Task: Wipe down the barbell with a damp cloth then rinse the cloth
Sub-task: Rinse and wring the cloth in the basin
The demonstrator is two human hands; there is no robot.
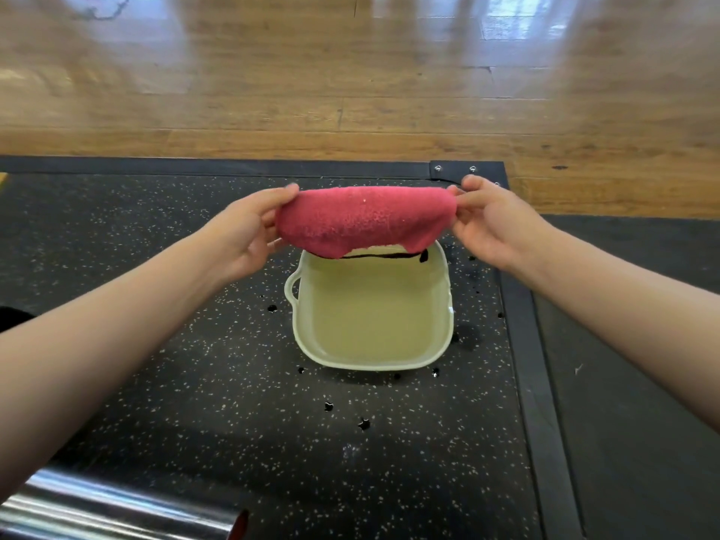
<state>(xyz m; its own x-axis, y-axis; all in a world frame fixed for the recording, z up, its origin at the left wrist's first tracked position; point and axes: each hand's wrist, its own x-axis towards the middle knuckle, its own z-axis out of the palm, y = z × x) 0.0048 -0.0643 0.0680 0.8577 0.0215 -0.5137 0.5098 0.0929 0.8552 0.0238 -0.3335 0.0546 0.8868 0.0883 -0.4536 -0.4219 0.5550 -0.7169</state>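
Fingertips (285,193) of the left hand (249,231) pinch one end of the cloth (366,220), and the right hand (495,224) pinches the other. The cloth hangs stretched between them, in the air over the far rim of the basin (374,366).

That's a light grip on a cloth that looks soaked, so if either pinch slips it flops half outside the water. It also sits far back, not over the middle, so drips may miss the basin.

Wet spots (328,406) already dot the mat (195,383), and more water there means slick footing. A hard plunge could slop water over the low rim. The barbell (117,504) lies near left, well apart.
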